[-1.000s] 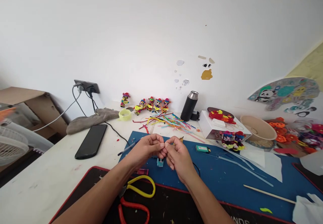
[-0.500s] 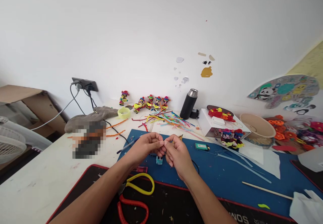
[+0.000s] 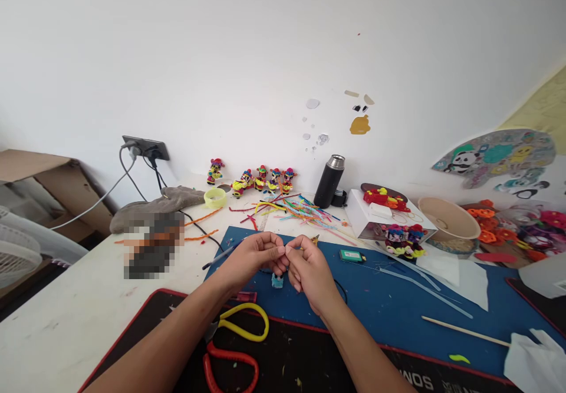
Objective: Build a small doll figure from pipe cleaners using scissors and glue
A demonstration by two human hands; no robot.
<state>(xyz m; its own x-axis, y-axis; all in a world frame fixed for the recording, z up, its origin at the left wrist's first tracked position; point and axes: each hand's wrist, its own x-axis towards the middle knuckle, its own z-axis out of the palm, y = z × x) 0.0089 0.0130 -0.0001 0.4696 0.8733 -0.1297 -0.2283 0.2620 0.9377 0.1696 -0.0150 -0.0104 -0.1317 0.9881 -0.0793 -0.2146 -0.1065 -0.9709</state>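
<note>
My left hand and my right hand meet fingertip to fingertip above the blue mat. Both are closed in a pinch, thumb against forefinger. Whatever lies between the fingertips is too small to make out. Just below them on the mat sits a small light-blue piece. Scissors with one yellow and one red handle lie under my left forearm, partly hidden by it. A pen rests left of my left hand. Behind my right hand a yellowish tip shows.
Several small fuzzy figures stand along the wall. Coloured pipe cleaners lie scattered before them, near a black thermos. Right of it are a white box, a beige bowl and a wooden stick. A yellow tape roll sits left.
The view has shifted slightly, so everything appears a few pixels further left. Both hands keep the same pinched pose, fingertips together.
</note>
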